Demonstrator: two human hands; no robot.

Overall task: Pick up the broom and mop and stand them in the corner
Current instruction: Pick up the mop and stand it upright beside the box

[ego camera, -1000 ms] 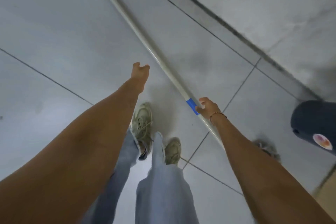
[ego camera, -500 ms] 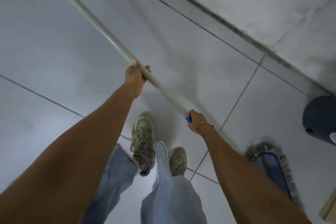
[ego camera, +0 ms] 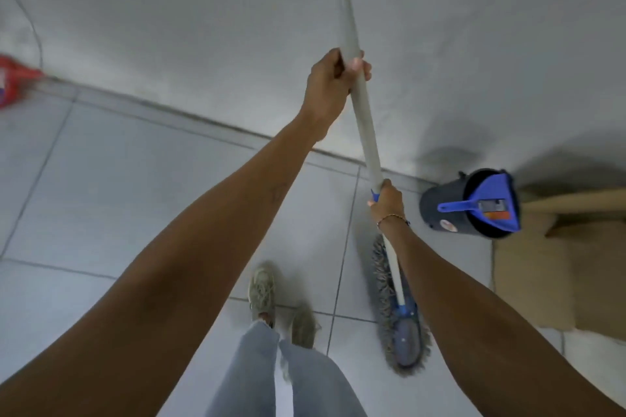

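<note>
The mop has a long pale grey handle (ego camera: pixel 364 127) running from the top of the view down to a flat, fringed grey-blue head (ego camera: pixel 401 338) on the tiles by my right foot. My left hand (ego camera: pixel 330 83) is closed around the handle high up, in front of the wall. Lower down, my right hand (ego camera: pixel 388 198) grips it at a blue collar. The handle stands steeply, leaning slightly left at the top. A blurred red thing (ego camera: pixel 15 81), perhaps the broom, lies at the left edge by the wall.
A dark bucket (ego camera: pixel 450 213) with a blue dustpan (ego camera: pixel 487 203) in it sits by the wall at the right. Flattened brown cardboard (ego camera: pixel 542 274) covers the floor beyond it. A grey wall (ego camera: pixel 203 27) meets the tiled floor (ego camera: pixel 118 196) along a skirting line. My shoes (ego camera: pixel 262 291) stand just left of the mop head.
The mop handle has swung from lying low and slanted to nearly upright. Both hands stay on it, and my view has turned toward the wall, bringing the bucket and red thing into sight.
</note>
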